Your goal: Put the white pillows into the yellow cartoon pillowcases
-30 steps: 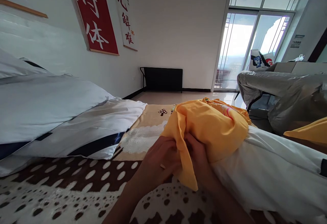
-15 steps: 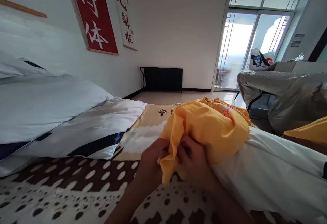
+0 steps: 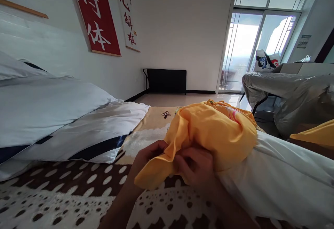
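A bunched yellow cloth [image 3: 221, 131] with a pink print lies in front of me, partly over white bedding [image 3: 281, 173]. My left hand [image 3: 146, 157] grips the cloth's near left edge, with a loose flap hanging over its fingers toward me. Close beside it, my right hand [image 3: 195, 164] has its fingers curled in, pinching the cloth at a fold. Some of the fingertips are hidden under the fabric.
White pillows [image 3: 52, 103] with navy bands are stacked at left. Below spreads a brown-and-white patterned blanket [image 3: 68, 194]. A black panel [image 3: 167, 81] leans by the far wall. A plastic-covered table [image 3: 284, 83] stands at right, near glass doors [image 3: 240, 51].
The cloth's loose flap has swung left and out toward me. My left hand has shifted slightly left; my right hand has moved a little lower.
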Motion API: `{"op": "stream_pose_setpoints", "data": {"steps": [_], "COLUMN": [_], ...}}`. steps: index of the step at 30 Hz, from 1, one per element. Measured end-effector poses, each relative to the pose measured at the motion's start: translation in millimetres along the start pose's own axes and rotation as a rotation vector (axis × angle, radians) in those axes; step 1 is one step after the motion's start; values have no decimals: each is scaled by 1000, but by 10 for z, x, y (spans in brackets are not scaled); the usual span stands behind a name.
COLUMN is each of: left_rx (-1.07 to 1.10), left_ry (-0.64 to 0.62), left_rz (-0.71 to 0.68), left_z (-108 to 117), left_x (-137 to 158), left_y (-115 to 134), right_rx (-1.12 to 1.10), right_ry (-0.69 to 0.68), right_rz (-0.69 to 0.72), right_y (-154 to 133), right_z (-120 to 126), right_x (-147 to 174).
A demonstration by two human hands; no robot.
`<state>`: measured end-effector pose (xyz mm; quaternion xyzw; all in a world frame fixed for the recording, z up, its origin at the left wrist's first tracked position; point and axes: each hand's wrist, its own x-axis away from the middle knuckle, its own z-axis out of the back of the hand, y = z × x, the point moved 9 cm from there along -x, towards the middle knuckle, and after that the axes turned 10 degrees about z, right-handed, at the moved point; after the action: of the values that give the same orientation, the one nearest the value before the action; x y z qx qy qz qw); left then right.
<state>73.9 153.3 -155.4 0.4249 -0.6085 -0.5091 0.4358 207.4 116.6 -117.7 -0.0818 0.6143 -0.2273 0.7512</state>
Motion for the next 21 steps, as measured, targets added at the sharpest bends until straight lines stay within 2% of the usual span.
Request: {"op": "stream_pose_setpoints", "data": {"steps": [2, 7, 10, 15, 21], "left_rx": [-12, -129, -177, -174, -311], "left_ry": [-6, 41, 21, -135, -76], "left_rz": [-66, -249, -299, -257, -234], "left_z": [-34, -84, -92, -162, -215], "left_x": [16, 119, 149, 166, 201], "left_y": [39, 103, 127, 170, 214], "right_rx": [-21, -160, -244, -302, -394], "right_ry": [-96, -222, -213, -149, -70], "right_rz": [13, -286, -361, -405, -488], "right_y": [-76, 79, 157, 264, 312], "right_z": [-57, -171, -213, -226, -209], "right_x": [-18, 33, 89, 161, 158]}}
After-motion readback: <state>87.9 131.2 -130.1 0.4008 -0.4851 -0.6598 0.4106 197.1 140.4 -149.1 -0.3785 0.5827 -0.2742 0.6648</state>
